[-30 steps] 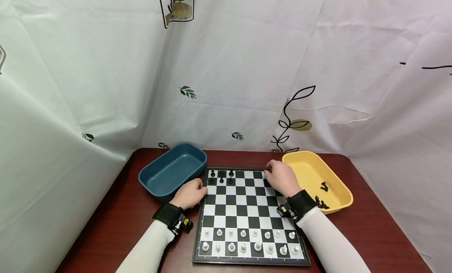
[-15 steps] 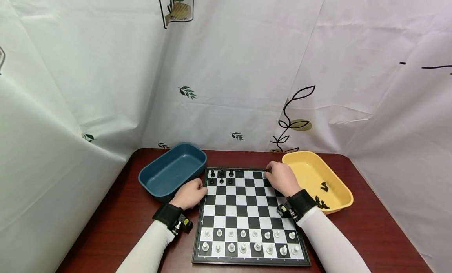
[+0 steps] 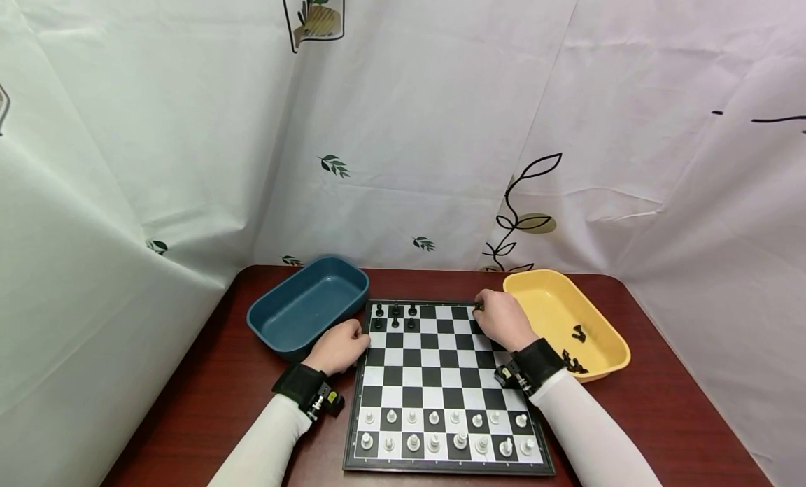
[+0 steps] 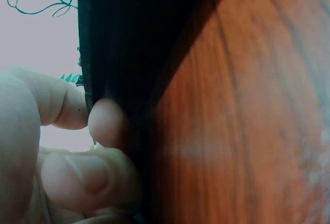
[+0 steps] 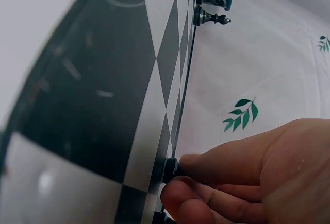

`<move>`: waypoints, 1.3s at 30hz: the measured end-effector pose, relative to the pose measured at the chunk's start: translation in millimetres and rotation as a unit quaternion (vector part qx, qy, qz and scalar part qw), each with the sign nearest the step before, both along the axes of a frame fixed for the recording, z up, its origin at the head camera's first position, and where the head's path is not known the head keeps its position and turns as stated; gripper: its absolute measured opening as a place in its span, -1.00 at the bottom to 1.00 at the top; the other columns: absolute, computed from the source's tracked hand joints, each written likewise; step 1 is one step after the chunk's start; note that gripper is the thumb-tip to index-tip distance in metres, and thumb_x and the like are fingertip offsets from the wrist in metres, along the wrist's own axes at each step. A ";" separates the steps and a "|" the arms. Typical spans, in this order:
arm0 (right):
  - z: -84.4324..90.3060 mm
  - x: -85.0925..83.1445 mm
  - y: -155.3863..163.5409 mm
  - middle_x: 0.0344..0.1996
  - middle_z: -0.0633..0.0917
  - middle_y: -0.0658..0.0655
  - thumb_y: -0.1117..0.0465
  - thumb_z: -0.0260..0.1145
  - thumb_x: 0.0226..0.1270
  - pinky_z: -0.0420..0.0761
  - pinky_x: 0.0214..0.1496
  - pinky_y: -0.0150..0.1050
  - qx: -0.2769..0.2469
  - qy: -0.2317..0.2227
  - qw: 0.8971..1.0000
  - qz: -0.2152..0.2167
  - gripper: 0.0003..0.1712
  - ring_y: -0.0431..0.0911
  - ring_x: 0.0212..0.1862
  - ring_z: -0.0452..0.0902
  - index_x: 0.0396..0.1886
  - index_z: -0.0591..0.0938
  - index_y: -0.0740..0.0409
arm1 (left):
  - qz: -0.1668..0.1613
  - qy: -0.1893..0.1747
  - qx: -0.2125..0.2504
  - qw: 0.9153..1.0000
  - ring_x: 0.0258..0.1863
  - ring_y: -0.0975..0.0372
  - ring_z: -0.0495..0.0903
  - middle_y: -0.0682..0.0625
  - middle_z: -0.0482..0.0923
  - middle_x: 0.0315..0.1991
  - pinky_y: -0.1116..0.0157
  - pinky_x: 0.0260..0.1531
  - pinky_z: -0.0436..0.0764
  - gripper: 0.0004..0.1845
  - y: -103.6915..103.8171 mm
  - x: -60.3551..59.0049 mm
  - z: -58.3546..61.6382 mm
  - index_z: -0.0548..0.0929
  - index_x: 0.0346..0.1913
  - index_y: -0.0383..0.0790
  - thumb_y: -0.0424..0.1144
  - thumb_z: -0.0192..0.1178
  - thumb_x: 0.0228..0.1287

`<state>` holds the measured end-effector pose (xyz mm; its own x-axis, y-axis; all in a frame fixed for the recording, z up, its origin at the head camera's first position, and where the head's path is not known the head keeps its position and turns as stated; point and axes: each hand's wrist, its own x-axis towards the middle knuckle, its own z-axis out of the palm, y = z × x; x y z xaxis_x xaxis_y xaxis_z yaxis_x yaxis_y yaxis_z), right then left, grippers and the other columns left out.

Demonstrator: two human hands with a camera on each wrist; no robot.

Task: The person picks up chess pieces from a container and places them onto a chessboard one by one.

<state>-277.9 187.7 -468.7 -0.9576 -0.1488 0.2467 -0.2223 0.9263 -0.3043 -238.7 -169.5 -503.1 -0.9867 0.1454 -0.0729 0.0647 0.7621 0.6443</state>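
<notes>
A black and white chessboard [image 3: 434,375] lies in the middle of the table. My right hand [image 3: 500,318] is at its far right corner, where thumb and forefinger pinch a small black piece [image 3: 478,306]; the right wrist view shows that black piece [image 5: 172,168] standing on the chessboard [image 5: 103,105]. My left hand [image 3: 342,345] rests curled at the board's left edge, and its fingertips [image 4: 105,123] grip the dark rim. Several black pieces [image 3: 394,315] stand at the far left corner. Two rows of white pieces [image 3: 441,431] fill the near side.
A blue bin [image 3: 308,301] sits left of the board. On the right, a yellow bin [image 3: 554,298] holds several black pieces [image 3: 576,333]. White curtains with leaf prints close in the back and sides of the red-brown table [image 3: 208,403].
</notes>
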 end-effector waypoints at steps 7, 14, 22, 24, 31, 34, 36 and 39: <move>1.9 1.2 0.7 -0.22 0.86 0.27 0.35 0.53 0.39 0.74 -0.01 0.15 0.005 0.006 1.000 0.006 -0.79 0.16 -0.18 0.79 -0.05 0.83 0.37 | -0.001 -0.002 0.002 1.000 -0.74 0.14 0.50 0.02 0.58 -0.64 0.22 -0.65 0.41 -0.75 -0.1 0.3 -0.1 0.52 -0.36 -0.11 -0.11 0.15 0.54; 3.7 1.1 -0.7 -0.25 0.85 0.25 0.33 0.54 0.40 0.74 -0.04 0.13 0.003 0.004 1.000 0.000 -0.82 0.13 -0.22 0.77 -0.08 0.83 0.36 | -0.002 -0.002 0.010 1.000 -0.75 0.14 0.50 0.01 0.58 -0.64 0.21 -0.66 0.41 -0.74 -1.3 -0.4 -0.6 0.52 -0.36 -0.11 -0.11 0.15 0.53; 2.7 1.3 -0.9 -0.24 0.85 0.26 0.35 0.50 0.40 0.74 -0.04 0.12 -0.006 0.002 1.000 -0.003 -0.81 0.12 -0.23 0.76 -0.06 0.83 0.36 | -0.002 -0.004 0.011 1.000 -0.75 0.14 0.50 0.01 0.58 -0.64 0.21 -0.67 0.41 -0.74 -1.5 -0.4 -0.4 0.52 -0.36 -0.11 -0.10 0.16 0.53; 2.2 1.2 -0.8 -0.24 0.85 0.25 0.35 0.49 0.40 0.74 -0.05 0.11 -0.009 0.001 1.000 -0.004 -0.80 0.11 -0.24 0.75 -0.06 0.82 0.36 | 0.000 -0.006 0.009 1.000 -0.75 0.14 0.50 0.01 0.58 -0.64 0.21 -0.66 0.41 -0.74 -1.2 -0.5 -0.3 0.52 -0.36 -0.10 -0.09 0.16 0.53; 2.1 1.8 -0.3 -0.28 0.82 0.24 0.35 0.48 0.39 0.72 -0.09 0.09 -0.016 0.001 1.000 -0.006 -0.80 0.10 -0.26 0.72 -0.05 0.79 0.36 | 0.003 -0.004 0.006 1.000 -0.75 0.13 0.50 0.01 0.57 -0.64 0.21 -0.66 0.41 -0.75 -0.3 -0.8 0.0 0.52 -0.36 -0.11 -0.10 0.15 0.53; 2.3 1.9 -0.2 -0.29 0.82 0.24 0.35 0.48 0.40 0.72 -0.09 0.10 -0.015 0.004 1.000 -0.005 -0.81 0.10 -0.26 0.73 -0.07 0.79 0.36 | 0.003 -0.005 0.007 1.000 -0.75 0.13 0.50 0.01 0.58 -0.64 0.21 -0.66 0.41 -0.74 -0.3 -0.7 0.1 0.52 -0.36 -0.11 -0.10 0.15 0.53; 2.4 2.0 -0.1 -0.29 0.82 0.23 0.35 0.48 0.40 0.72 -0.09 0.10 -0.016 0.005 1.000 -0.004 -0.82 0.10 -0.27 0.73 -0.08 0.79 0.35 | 0.002 -0.005 0.005 1.000 -0.74 0.14 0.50 0.01 0.58 -0.64 0.22 -0.66 0.41 -0.74 -0.1 -0.6 0.3 0.52 -0.36 -0.11 -0.10 0.15 0.53; 2.5 2.0 0.0 -0.30 0.82 0.23 0.34 0.48 0.40 0.72 -0.09 0.10 -0.018 0.004 1.000 -0.004 -0.83 0.09 -0.27 0.72 -0.08 0.79 0.35 | 0.002 -0.005 0.000 1.000 -0.74 0.14 0.50 0.02 0.58 -0.64 0.22 -0.65 0.41 -0.74 0.3 -0.3 0.5 0.51 -0.36 -0.11 -0.11 0.15 0.54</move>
